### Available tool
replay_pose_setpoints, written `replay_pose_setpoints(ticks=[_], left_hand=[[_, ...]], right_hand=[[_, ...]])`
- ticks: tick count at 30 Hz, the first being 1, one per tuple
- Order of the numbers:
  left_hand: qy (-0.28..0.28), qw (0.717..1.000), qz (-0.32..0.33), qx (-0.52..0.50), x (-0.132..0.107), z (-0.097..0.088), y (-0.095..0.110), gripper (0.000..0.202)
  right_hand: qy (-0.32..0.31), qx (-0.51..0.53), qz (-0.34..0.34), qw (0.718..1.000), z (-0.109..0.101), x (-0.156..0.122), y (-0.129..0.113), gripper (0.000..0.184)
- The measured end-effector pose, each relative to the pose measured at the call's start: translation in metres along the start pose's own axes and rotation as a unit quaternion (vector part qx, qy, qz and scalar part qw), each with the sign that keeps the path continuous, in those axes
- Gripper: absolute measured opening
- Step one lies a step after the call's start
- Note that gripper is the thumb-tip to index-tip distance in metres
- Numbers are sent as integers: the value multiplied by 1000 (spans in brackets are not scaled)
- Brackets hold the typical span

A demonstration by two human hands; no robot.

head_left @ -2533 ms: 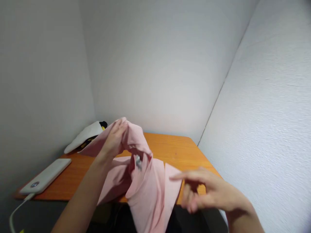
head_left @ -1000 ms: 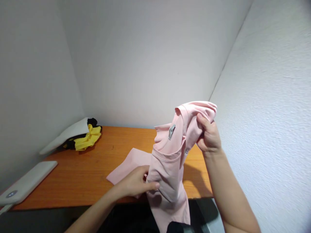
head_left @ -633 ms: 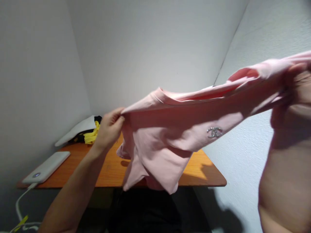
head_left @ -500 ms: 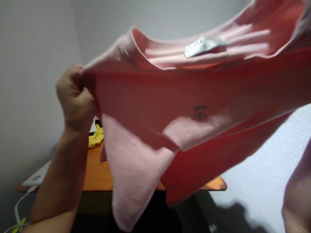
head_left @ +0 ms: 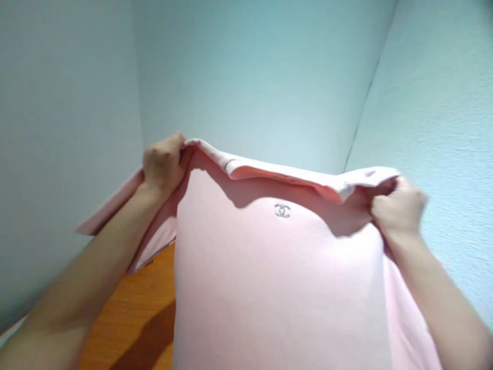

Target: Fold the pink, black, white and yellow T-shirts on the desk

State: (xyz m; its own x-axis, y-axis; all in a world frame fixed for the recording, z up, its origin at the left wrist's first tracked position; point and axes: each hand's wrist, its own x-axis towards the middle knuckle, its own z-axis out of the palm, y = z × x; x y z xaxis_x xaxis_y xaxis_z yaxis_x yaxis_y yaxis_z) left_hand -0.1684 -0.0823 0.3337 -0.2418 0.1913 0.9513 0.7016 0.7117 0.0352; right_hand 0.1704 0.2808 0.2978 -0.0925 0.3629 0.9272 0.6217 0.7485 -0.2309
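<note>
Your left hand (head_left: 162,163) and right hand (head_left: 401,206) are fisted around the shoulders of the pink shirt (head_left: 281,293), stretched between them and hiding the tabletop's (head_left: 129,313) right edge. Wood shows left of it, pale walls (head_left: 250,87) above. Smooth fabric hangs nearly flat, bearing a silver emblem (head_left: 282,210).

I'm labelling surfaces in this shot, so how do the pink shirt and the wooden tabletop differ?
The pink shirt is pale cloth; the wooden tabletop is orange-brown. The pink shirt hangs from the left hand and right hand; the wooden tabletop lies behind it, largely hidden. The pink shirt bears a silvery emblem; the wooden tabletop's visible part shows none. Both are partly in shadow.
</note>
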Motion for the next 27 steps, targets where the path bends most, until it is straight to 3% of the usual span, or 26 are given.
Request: replay_pose_setpoints(ticks=[2, 5, 7, 10, 14, 17, 23, 27], left_hand=[[-121, 993, 9, -3, -1, 55, 12, 47], [-235, 972, 26, -20, -36, 134, 36, 39], [-293, 955, 41, -35, -82, 172, 48, 40], [-405, 910, 66, -60, -170, 207, 49, 38], [-530, 845, 46, -51, -264, 232, 24, 56], [-574, 818, 17, -34, -295, 243, 6, 68], [-588, 809, 0, -12, -295, 249, -5, 67], [-576, 817, 12, 19, -278, 244, 18, 66]], right_hand=[[-128, -59, 36, 989, 55, -11, -13, 25], [-222, -87, 35, 970, 134, -48, -22, 36], [-325, -122, 30, 937, 173, -90, -19, 56], [-481, -94, -28, 871, 206, -169, -5, 53], [-567, -89, -28, 819, 223, -255, 16, 68], [-579, -99, -18, 809, 229, -286, 27, 77], [-561, -99, -7, 822, 233, -294, 26, 70], [-578, -33, 26, 815, 230, -271, 31, 69]])
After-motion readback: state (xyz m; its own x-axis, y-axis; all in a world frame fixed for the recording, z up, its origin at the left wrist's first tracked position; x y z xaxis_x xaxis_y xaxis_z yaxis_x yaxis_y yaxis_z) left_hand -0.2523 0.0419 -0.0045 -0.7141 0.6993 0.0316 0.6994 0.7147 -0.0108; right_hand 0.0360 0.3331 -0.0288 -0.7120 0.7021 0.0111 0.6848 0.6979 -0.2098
